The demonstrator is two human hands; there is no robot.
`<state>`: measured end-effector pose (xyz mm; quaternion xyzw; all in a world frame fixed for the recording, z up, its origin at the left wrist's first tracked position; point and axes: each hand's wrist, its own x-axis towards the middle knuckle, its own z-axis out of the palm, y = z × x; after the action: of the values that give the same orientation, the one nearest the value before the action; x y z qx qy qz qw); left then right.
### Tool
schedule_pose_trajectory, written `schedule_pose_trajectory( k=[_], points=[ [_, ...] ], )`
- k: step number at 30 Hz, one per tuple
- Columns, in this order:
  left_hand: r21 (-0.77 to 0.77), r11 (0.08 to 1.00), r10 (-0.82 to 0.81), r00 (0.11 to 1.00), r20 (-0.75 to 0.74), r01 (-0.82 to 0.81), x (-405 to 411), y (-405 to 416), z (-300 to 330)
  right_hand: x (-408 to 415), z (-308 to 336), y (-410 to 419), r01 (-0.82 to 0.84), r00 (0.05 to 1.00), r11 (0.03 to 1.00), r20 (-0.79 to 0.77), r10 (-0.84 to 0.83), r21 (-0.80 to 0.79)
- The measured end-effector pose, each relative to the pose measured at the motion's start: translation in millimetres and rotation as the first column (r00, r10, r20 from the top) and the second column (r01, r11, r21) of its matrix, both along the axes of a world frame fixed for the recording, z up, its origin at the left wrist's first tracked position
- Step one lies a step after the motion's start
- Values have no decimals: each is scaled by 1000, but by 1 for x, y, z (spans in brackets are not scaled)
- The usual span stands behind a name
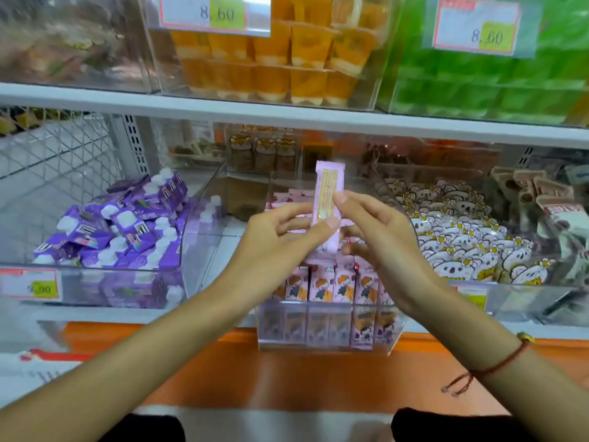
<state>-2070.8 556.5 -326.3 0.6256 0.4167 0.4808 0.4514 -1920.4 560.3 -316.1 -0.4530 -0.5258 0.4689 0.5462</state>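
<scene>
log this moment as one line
state: pink packet held upright over clear bin | left hand: pinches packet | right hand: holds its right edge | bin: matching packets standing inside

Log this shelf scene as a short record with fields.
setting: shop shelving with snack bins
held item: pink packet, upright, above its bin
grip, left: left hand pinches the packet's lower half, thumb in front
grip, right: right hand holds the packet's right edge with its fingertips
below: clear bin of matching packets standing on end
to the left: purple pouches
to the right: bear-print packets
shelf above: orange cups, price tag reading 8.60
</scene>
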Motion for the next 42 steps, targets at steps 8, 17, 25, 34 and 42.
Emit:
schedule_pose_trajectory(
  k=[8, 17, 25, 34, 42],
  points=[
    [-269, 950, -127, 982, 140, 161, 5, 2, 2, 4, -1, 5, 23, 999, 990, -36, -28, -136],
    [242, 970, -17, 1000, -19, 21, -6, 13, -5, 5, -9, 3, -185, 969, 941, 212, 127, 283],
    [175, 983, 32, 992, 118, -53, -8, 16, -8, 1, -11, 4, -218, 946, 906, 306, 106, 362],
    [-39, 995, 100, 929, 357, -92, -4, 14, -9, -12, -15, 5, -92, 955, 916, 294, -29, 391],
    [196, 980, -47, 981, 188, 9, -24, 19, -2, 6, -12, 21, -106, 979, 983, 190, 77, 152]
  ],
)
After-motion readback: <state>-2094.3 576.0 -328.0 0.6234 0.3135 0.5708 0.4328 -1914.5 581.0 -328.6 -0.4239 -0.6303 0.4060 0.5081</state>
